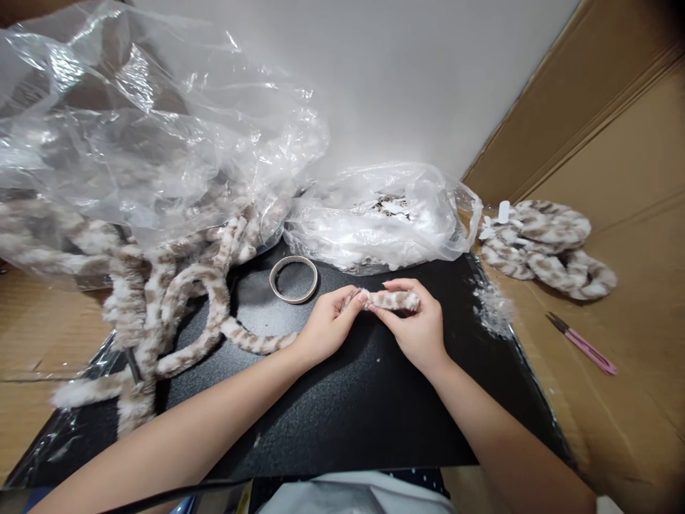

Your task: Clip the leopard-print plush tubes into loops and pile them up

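Over the middle of the black table, my left hand (332,318) and my right hand (414,321) both pinch a short spotted plush strip (393,301). Its fur is white with brown patches, and one end sticks out past my right fingers. My fingertips nearly meet near its middle and hide part of it. A longer length of the same plush tube (257,341) curves across the table and passes behind my left wrist. Whether it joins the strip in my hands cannot be made out.
A ring-shaped tape roll (293,280) lies behind my left hand. Clear bags (374,221) stand at the back, one over a plush pile (153,285) at left. On cardboard to the right are pink-handled snips (583,345) and bundled plush pieces (556,246) with white tags.
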A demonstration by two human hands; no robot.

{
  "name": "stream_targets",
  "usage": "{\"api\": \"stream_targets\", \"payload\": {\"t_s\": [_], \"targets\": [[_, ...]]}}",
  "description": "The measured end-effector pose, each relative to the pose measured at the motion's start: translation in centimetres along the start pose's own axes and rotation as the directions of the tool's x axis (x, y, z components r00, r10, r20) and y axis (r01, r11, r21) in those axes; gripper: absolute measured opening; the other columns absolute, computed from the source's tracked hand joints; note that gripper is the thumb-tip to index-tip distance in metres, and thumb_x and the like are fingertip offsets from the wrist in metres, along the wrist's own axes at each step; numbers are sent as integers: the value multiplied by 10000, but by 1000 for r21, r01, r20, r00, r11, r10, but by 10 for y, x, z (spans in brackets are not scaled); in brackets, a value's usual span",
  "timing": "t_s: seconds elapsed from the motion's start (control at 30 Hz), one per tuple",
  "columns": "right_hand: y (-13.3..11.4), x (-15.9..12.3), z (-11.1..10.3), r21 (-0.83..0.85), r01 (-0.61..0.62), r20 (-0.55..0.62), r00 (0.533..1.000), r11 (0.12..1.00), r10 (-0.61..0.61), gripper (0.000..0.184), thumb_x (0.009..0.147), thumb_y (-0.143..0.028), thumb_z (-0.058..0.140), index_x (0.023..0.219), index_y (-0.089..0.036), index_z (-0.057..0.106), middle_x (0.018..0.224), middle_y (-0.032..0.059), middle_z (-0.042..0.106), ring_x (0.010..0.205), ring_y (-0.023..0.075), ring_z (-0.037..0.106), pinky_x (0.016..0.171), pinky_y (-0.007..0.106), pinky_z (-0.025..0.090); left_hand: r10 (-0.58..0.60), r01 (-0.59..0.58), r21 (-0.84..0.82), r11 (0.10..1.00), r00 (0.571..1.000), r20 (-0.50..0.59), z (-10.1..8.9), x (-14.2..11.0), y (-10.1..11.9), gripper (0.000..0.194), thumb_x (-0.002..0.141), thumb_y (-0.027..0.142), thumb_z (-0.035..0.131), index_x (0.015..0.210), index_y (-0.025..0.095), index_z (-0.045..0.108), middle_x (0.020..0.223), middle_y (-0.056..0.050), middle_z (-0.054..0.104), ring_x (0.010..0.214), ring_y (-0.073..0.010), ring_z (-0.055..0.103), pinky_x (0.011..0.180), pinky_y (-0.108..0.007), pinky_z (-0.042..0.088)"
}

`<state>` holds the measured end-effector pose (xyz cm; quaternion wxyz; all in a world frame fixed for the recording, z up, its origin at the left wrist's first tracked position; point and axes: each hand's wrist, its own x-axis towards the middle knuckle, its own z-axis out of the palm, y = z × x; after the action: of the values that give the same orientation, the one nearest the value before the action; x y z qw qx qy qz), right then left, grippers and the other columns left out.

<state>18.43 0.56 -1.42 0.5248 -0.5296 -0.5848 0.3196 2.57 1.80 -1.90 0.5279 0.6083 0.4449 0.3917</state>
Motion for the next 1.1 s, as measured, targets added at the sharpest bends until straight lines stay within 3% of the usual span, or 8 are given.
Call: {"api": "stream_targets", "payload": {"t_s": [0.17, 0.33, 0.63, 0.93, 1.1], "targets": [[2, -1, 3, 30, 21, -30, 999, 999, -20, 275, 683, -248, 785, 919, -224, 646, 839, 25, 726, 784, 203, 723, 720, 310, 599, 1, -3, 57, 998, 999, 39, 0, 0, 1, 394, 926, 486, 439, 682, 176, 449, 602, 33, 397, 595, -109, 363, 568, -219, 317], [2, 1, 0, 51, -6, 49, 999, 999, 3, 295, 688, -279, 784, 942, -226, 645, 828, 26, 730, 763, 207, 729, 696, 311, 608, 29, -39, 103, 994, 995, 93, -1, 0, 2, 363, 936, 427, 422, 696, 160, 481, 662, 19, 448, 650, -115, 386, 611, -223, 336], [2, 0, -2, -94, 80, 87, 994, 992, -72, 289, 707, -298, 781, 957, -226, 654, 804, 7, 730, 704, 183, 713, 637, 269, 574, -2, -5, 43, 999, 986, 169, -4, 1, 2, 366, 939, 440, 418, 703, 167, 478, 632, 32, 417, 606, -109, 371, 576, -217, 332], [0, -2, 3, -209, 247, 72, 969, 946, -237, 217, 761, -233, 704, 972, -245, 655, 877, 11, 738, 739, 173, 709, 695, 278, 581, 8, -15, 38, 999, 985, 175, -4, 2, 0, 394, 922, 501, 458, 750, 153, 526, 703, 15, 491, 668, -115, 430, 627, -225, 361], [2, -2, 4, -194, 218, 73, 976, 956, -207, 209, 765, -272, 714, 961, -246, 649, 871, 12, 737, 716, 173, 710, 675, 283, 592, -13, 9, 32, 999, 994, 107, -1, 2, 0, 442, 916, 538, 443, 676, 167, 447, 614, 38, 376, 579, -93, 344, 528, -208, 306]]}}
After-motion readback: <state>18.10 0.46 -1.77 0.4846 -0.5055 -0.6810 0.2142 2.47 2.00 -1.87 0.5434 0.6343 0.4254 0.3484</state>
